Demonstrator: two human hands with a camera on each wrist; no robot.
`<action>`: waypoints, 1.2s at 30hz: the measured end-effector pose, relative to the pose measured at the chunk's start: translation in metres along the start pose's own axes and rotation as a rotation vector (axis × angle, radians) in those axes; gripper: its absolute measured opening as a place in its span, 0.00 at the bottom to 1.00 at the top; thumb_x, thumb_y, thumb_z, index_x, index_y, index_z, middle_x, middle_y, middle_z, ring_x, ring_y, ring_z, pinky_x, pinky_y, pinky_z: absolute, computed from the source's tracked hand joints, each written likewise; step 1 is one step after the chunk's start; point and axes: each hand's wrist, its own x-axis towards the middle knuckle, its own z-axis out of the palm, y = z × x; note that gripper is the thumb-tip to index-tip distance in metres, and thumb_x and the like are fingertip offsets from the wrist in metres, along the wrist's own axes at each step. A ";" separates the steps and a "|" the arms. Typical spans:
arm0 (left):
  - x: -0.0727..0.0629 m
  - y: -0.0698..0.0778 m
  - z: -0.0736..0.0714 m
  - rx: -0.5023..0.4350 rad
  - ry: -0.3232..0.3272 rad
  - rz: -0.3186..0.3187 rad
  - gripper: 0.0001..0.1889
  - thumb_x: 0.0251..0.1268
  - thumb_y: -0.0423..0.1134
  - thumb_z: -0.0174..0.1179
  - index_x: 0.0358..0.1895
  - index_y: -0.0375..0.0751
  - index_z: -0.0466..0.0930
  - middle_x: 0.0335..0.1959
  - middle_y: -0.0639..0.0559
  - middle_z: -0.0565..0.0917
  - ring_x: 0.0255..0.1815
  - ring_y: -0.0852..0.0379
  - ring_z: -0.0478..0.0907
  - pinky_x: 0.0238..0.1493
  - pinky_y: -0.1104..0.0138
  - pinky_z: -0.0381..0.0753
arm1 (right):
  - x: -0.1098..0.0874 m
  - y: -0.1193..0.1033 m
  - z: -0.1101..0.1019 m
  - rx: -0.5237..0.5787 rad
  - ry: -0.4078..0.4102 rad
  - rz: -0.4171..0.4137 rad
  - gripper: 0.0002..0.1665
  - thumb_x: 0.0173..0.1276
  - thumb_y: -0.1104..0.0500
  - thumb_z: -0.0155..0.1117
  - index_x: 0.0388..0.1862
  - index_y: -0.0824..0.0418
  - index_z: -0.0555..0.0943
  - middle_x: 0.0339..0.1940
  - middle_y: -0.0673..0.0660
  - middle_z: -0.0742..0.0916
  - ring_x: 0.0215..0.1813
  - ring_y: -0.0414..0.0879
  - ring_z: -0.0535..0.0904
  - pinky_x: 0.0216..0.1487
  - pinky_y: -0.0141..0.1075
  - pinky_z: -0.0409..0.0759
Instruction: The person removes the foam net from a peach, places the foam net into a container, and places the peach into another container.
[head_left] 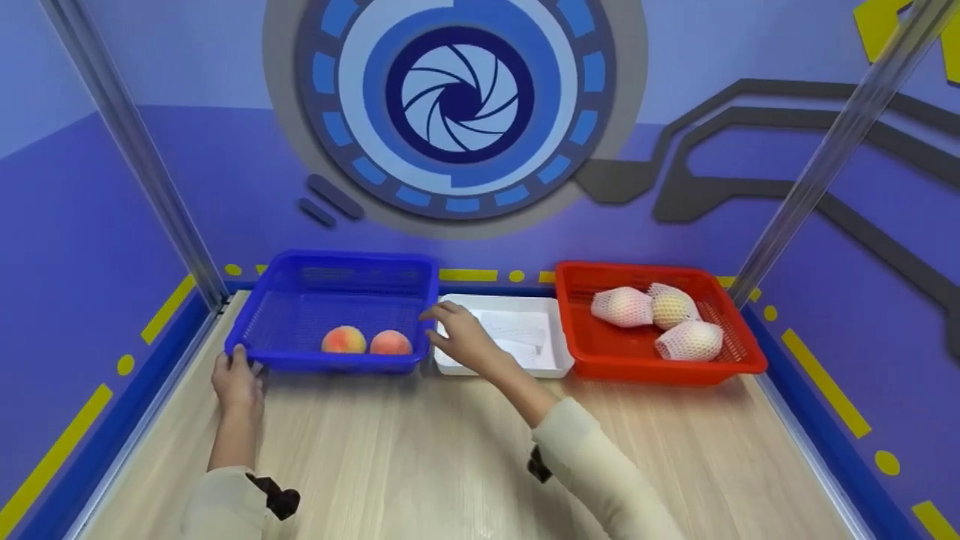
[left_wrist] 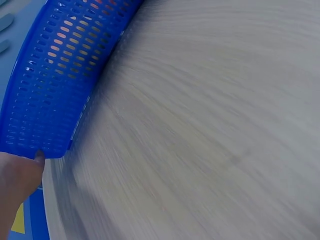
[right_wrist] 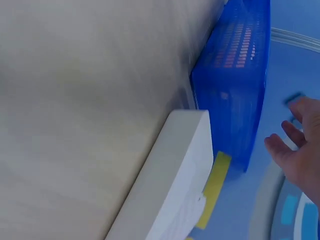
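Note:
My left hand (head_left: 238,379) grips the front left corner of a blue plastic basket (head_left: 300,366), and its thumb shows at the rim in the left wrist view. Two bare peaches, one yellow and red (head_left: 343,340) and one pinker (head_left: 391,343), lie at the front of this basket. My right hand (head_left: 461,336) hovers by the basket's right rim, above the left side of a white tray (head_left: 504,370). Its fingers are loosely bent and hold nothing, as the right wrist view also shows.
A red basket (head_left: 637,369) stands at the right with three fruits in white foam nets (head_left: 624,307). White sheets (head_left: 517,334) lie in the tray. Metal posts (head_left: 817,157) and printed blue walls (head_left: 225,172) enclose the wooden table (head_left: 420,457).

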 end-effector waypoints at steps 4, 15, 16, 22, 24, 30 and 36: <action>-0.002 0.008 -0.004 -0.037 0.008 -0.055 0.30 0.83 0.49 0.38 0.83 0.49 0.49 0.79 0.48 0.60 0.68 0.54 0.68 0.52 0.68 0.77 | -0.024 0.012 -0.017 0.021 0.016 -0.017 0.14 0.69 0.65 0.66 0.53 0.64 0.83 0.52 0.60 0.86 0.58 0.54 0.81 0.64 0.46 0.77; -0.001 0.010 0.001 -0.024 0.087 -0.051 0.27 0.84 0.48 0.37 0.79 0.44 0.56 0.71 0.47 0.68 0.41 0.63 0.70 0.23 0.70 0.63 | -0.078 0.036 -0.049 -0.006 0.013 0.028 0.13 0.70 0.66 0.65 0.53 0.63 0.82 0.53 0.60 0.84 0.56 0.55 0.80 0.63 0.48 0.78; -0.001 0.010 0.001 -0.034 0.091 -0.055 0.27 0.83 0.48 0.37 0.79 0.43 0.58 0.70 0.47 0.69 0.41 0.62 0.70 0.23 0.70 0.63 | -0.082 0.038 -0.051 -0.009 0.008 0.033 0.13 0.70 0.65 0.65 0.53 0.63 0.82 0.53 0.60 0.84 0.57 0.55 0.80 0.63 0.48 0.78; -0.003 0.013 0.000 -0.076 0.103 -0.068 0.21 0.83 0.45 0.39 0.70 0.41 0.65 0.65 0.49 0.70 0.41 0.61 0.70 0.22 0.70 0.63 | -0.103 0.047 -0.063 -0.037 -0.025 0.100 0.15 0.70 0.63 0.66 0.55 0.60 0.82 0.55 0.58 0.84 0.58 0.53 0.80 0.64 0.46 0.78; -0.004 0.015 0.000 -0.087 0.093 -0.070 0.23 0.83 0.45 0.38 0.73 0.41 0.63 0.68 0.47 0.68 0.46 0.60 0.72 0.24 0.71 0.67 | -0.109 0.048 -0.068 -0.045 -0.037 0.124 0.15 0.70 0.63 0.67 0.55 0.60 0.82 0.56 0.58 0.84 0.58 0.53 0.79 0.65 0.46 0.78; -0.004 0.016 0.000 -0.083 0.068 -0.076 0.28 0.84 0.46 0.34 0.81 0.41 0.53 0.79 0.46 0.59 0.69 0.56 0.66 0.46 0.68 0.81 | -0.123 0.051 -0.076 -0.067 -0.051 0.144 0.16 0.69 0.64 0.67 0.55 0.59 0.83 0.56 0.58 0.84 0.58 0.53 0.79 0.64 0.47 0.79; -0.004 0.013 -0.004 0.048 0.055 -0.020 0.20 0.84 0.47 0.34 0.66 0.42 0.65 0.64 0.44 0.71 0.56 0.59 0.72 0.55 0.69 0.78 | -0.131 0.054 -0.078 -0.066 -0.055 0.150 0.16 0.68 0.64 0.68 0.55 0.59 0.83 0.57 0.57 0.84 0.59 0.52 0.79 0.63 0.46 0.79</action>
